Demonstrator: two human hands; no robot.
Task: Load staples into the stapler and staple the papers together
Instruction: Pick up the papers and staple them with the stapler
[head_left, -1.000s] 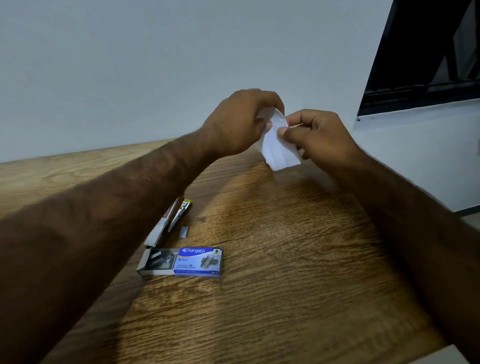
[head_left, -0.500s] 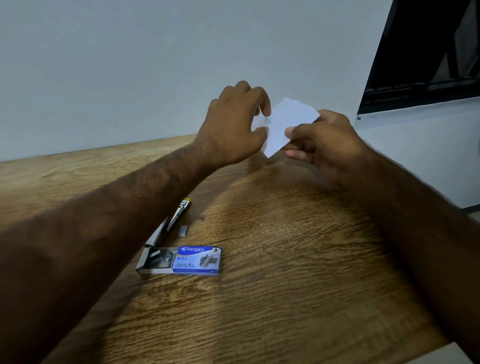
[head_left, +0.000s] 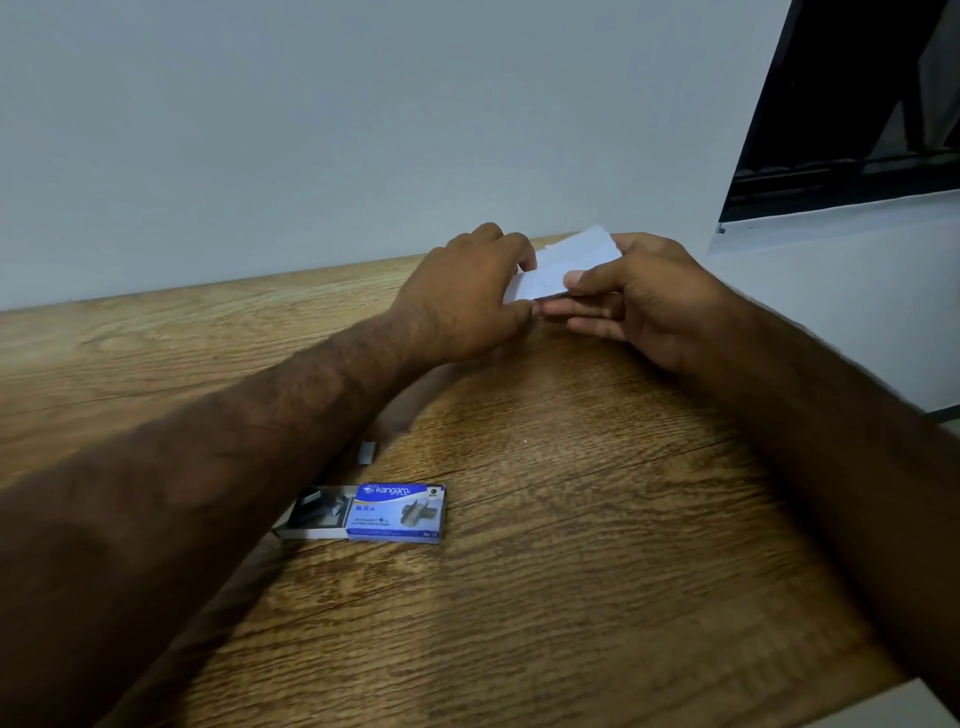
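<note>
Small white papers (head_left: 563, 267) are held low over the far part of the wooden table (head_left: 571, 545). My right hand (head_left: 641, 299) pinches them, thumb on top and fingers beneath. My left hand (head_left: 467, 296) holds their left edge with curled fingers. A blue staple box (head_left: 395, 513) lies slid open near the table's middle, its grey tray showing on the left. A short strip of staples (head_left: 368, 451) lies just behind the box. My left forearm hides the stapler.
A plain white wall (head_left: 363, 130) runs along the table's far edge. A dark window opening (head_left: 857, 104) sits at the upper right. The table's right edge runs under my right forearm.
Both hands have come down from chest height to just above the table with the papers. The papers now lie flatter. My left forearm now covers the stapler that showed before.
</note>
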